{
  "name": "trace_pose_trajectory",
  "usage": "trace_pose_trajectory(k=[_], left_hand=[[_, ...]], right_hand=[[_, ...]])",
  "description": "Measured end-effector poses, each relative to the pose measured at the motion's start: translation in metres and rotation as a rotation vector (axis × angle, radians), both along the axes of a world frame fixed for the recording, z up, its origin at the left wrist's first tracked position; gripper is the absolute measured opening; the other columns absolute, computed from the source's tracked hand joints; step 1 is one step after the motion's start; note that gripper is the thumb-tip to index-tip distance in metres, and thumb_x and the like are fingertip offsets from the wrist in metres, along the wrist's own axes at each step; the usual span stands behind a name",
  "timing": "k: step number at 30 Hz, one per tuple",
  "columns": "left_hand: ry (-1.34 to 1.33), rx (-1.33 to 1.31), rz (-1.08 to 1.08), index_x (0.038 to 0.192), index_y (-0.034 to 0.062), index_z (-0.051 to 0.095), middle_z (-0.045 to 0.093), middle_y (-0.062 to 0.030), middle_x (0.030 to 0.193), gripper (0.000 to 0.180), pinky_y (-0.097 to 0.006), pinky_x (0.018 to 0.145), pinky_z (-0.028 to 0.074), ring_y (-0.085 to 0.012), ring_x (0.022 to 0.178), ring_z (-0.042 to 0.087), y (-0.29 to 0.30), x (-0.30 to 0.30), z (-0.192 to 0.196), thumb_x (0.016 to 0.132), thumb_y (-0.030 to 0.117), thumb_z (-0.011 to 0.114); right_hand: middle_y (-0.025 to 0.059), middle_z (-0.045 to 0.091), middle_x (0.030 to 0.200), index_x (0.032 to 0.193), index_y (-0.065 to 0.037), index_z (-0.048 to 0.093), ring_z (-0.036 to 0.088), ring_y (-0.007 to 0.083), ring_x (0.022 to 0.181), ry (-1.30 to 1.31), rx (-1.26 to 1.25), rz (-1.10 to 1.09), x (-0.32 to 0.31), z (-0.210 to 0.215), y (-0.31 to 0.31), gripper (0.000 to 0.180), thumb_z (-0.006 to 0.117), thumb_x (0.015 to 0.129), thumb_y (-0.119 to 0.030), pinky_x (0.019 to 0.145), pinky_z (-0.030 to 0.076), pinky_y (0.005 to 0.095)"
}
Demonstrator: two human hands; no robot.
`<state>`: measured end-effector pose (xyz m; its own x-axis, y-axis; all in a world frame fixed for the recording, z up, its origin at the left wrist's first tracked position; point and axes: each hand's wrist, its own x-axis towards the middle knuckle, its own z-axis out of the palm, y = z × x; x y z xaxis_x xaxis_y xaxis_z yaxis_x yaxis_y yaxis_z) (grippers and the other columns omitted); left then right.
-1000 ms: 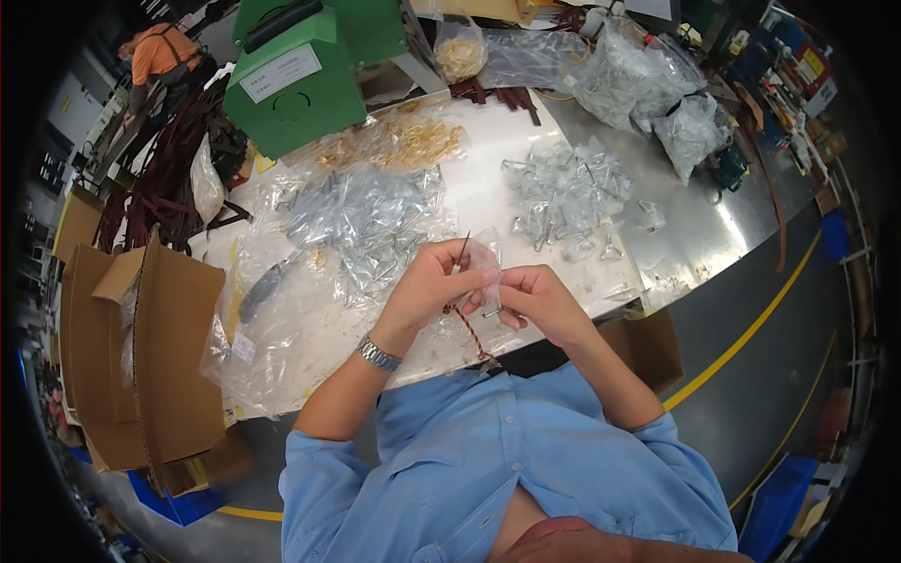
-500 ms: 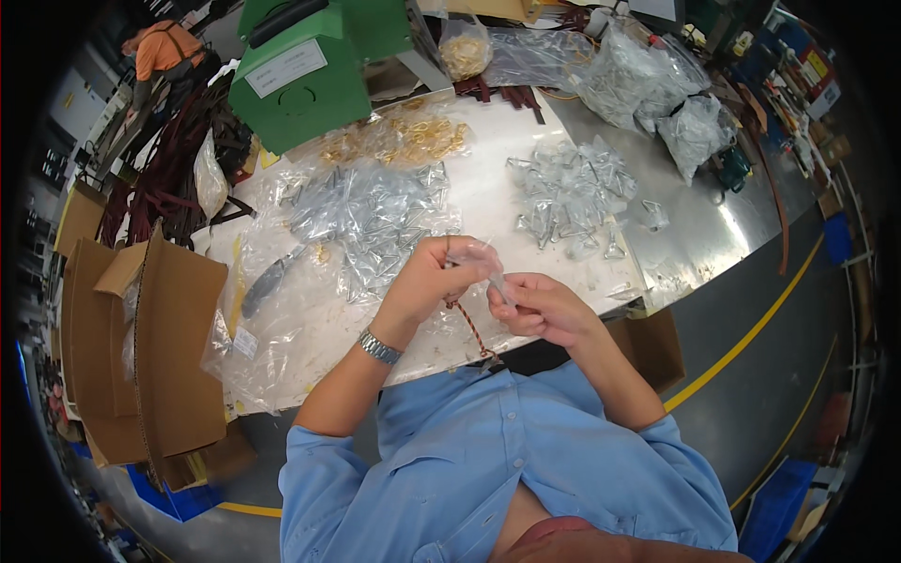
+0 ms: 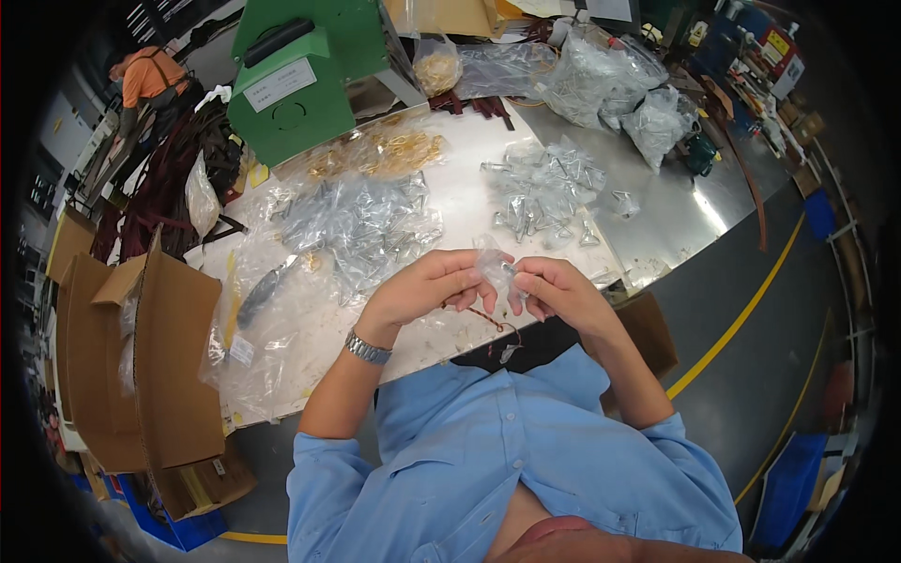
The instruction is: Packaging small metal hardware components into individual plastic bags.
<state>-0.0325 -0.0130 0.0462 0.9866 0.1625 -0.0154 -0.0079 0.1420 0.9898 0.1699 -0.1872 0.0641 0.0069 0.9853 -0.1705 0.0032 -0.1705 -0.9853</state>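
Just over the near edge of the white worktable, a small clear plastic bag (image 3: pixel 490 261) is stretched between my two hands. My left hand (image 3: pixel 439 283) pinches its left side, and my right hand (image 3: pixel 561 293) pinches the other side between thumb and fingers. A bit of shiny metal seems to show near the right fingertips, too small to name. Below the left fingers hangs a reddish-brown twisted cord (image 3: pixel 481 316); what holds its upper end is hidden. Beyond my hands lie a large pile of bagged silver metal pieces (image 3: pixel 361 225) and a smaller bagged pile (image 3: pixel 544 192) to its right.
A green machine (image 3: pixel 296 103) stands at the back, with bagged gold-coloured hardware (image 3: pixel 399 150) before it. Open cardboard boxes (image 3: pixel 178 375) stand left. Dark strips (image 3: pixel 164 188) heap at far left. A metal-topped surface (image 3: pixel 694 220) adjoins right. Another person (image 3: pixel 155 80) bends over far left.
My hands have moved apart slightly, and the plastic bag is spread wider between them. The cord's lower end has swung to the right. The whole view has shifted a little.
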Motion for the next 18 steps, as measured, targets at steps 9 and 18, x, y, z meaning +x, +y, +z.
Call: trace_pose_trajectory(k=[9,18], left_hand=[[-0.021,-0.222,-0.211,0.151,0.0027,0.052,0.074,-0.0073,0.094,0.043,-0.019,0.057,0.041,-0.0045,0.060,0.046,-0.008,-0.005,0.000,0.111,0.019,0.051],[-0.024,-0.192,-0.277,0.162,0.0071,0.040,0.070,-0.0053,0.087,0.054,-0.020,0.057,0.038,-0.0044,0.063,0.045,-0.020,0.002,-0.004,0.112,0.023,0.051]], right_hand=[[-0.0009,0.063,0.073,0.089,-0.002,0.063,0.053,0.0066,0.059,-0.313,0.112,-0.133,-0.022,0.009,-0.022,0.027,0.054,0.109,-0.019,0.058,0.044,0.0239],[0.0008,0.063,0.073,0.087,-0.001,0.061,0.054,0.0079,0.059,-0.291,0.102,-0.130,-0.022,0.003,-0.035,0.029,0.054,0.109,-0.018,0.057,0.045,0.0261]])
